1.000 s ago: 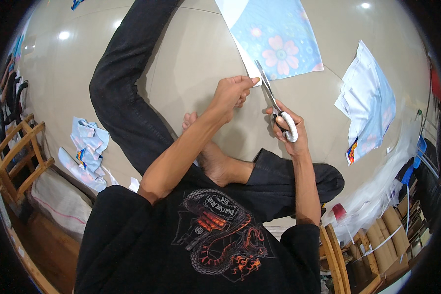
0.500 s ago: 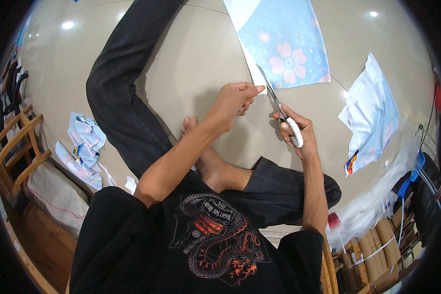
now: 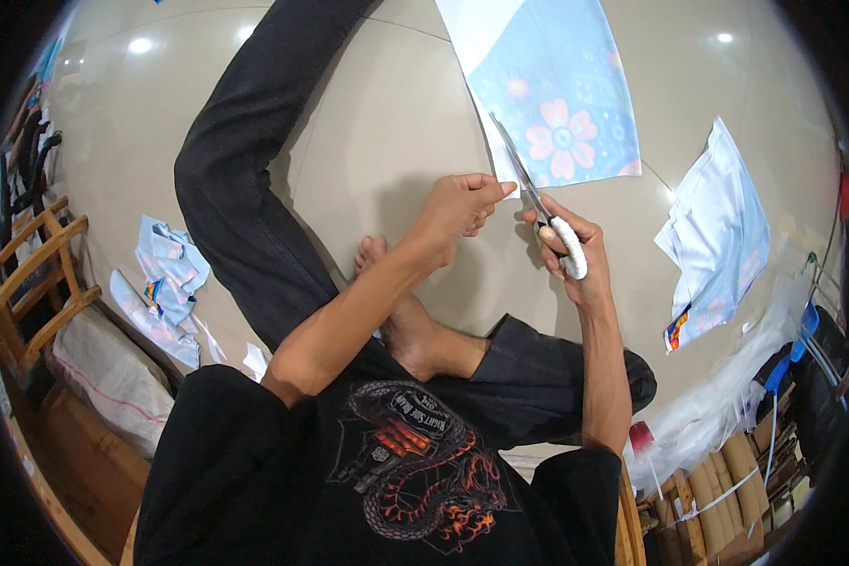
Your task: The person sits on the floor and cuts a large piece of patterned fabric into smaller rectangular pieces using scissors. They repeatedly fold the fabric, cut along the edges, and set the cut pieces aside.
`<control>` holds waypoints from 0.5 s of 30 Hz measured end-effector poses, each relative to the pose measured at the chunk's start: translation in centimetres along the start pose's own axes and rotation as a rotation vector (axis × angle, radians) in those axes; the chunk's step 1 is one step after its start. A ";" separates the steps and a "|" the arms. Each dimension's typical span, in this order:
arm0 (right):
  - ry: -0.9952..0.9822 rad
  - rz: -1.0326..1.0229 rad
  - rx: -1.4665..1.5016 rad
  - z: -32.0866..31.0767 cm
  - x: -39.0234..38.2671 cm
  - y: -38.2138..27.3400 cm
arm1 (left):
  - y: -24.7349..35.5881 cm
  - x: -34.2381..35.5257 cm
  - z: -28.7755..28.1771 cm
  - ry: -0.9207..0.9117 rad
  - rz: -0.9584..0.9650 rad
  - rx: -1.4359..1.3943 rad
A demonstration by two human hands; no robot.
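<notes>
So the whole thing's happening down on a glossy beige tiled floor (image 3: 377,123), person sitting with one dark-trousered leg (image 3: 245,189) stretched out and the other tucked in. Biggest item in play is the light blue sheet with pink flowers (image 3: 557,104), lying flat on the tiles straight ahead.

What's changed over the last second: the sheet has slid nearer in view and the scissors (image 3: 528,184) sit deeper along its left edge, with a narrow white strip now parting from it. Looks to me like the trim cut is moving along nicely.

The left hand (image 3: 457,208) is closed in a pinch, thumb and fingertips nipping the near corner of that strip. The right hand (image 3: 571,250) is curled shut around the white handles, blades pointing away up the sheet, only slightly parted as far as I can tell.

Room-wise: bare floor left of the sheet and beyond the blades, so a clear run. Another pale blue folded sheet (image 3: 717,236) lies well apart on the right, scraps (image 3: 165,283) near wooden chairs (image 3: 33,283) on the left.
</notes>
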State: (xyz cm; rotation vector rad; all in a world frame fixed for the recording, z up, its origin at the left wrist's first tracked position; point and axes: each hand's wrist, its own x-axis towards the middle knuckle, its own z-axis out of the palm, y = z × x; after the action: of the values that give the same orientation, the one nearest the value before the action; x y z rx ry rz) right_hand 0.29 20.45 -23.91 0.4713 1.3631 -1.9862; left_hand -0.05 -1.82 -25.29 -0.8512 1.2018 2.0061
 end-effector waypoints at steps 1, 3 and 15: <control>0.002 0.005 -0.005 0.2 0.3 -0.2 | 0.0 0.0 0.0 -0.002 -0.005 0.000; 0.008 0.016 -0.016 0.6 0.8 -0.6 | 0.1 -0.1 0.1 -0.001 -0.001 -0.003; 0.022 0.024 -0.058 1.8 2.0 -1.8 | 0.2 0.1 0.2 -0.011 0.006 0.028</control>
State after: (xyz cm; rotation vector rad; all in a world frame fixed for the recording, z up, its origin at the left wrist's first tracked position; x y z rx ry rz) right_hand -2.20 18.59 -23.26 0.4826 1.4178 -1.9218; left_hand -0.27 -1.68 -25.22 -0.8231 1.2253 1.9913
